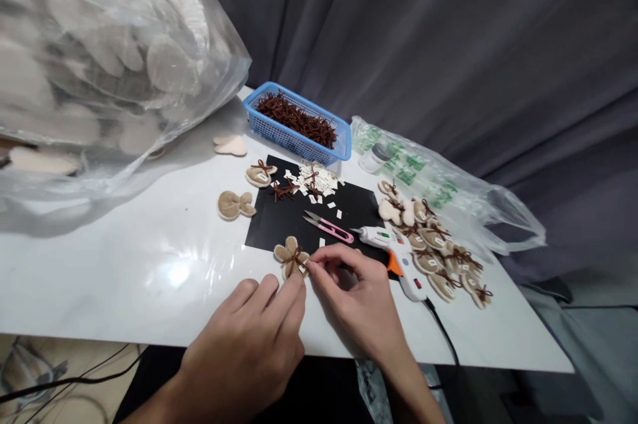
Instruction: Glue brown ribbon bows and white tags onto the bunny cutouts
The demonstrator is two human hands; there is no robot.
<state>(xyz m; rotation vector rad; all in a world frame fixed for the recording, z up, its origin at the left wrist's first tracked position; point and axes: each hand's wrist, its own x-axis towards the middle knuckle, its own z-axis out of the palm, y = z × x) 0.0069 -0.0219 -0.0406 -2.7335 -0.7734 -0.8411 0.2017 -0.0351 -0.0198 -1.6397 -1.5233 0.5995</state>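
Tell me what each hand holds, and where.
The right hand pinches at the flower-shaped piece, by the white label; whether piece or label is gripped cannot be told. The left hand touches the piece nearby, hold unclear.

Here's the left hand, bare, big in view, with a broad back, rounded knuckles and fairly slim fingers! Just below it comes the left forearm, bare down to the edge of the view. Over to the right hand: bare again, slender fingers, a slim wrist running into a bare right forearm below. And what's worn? Black cloth over the lap, below and between the hands, more showing left of the left wrist, its folds lost in the dark.
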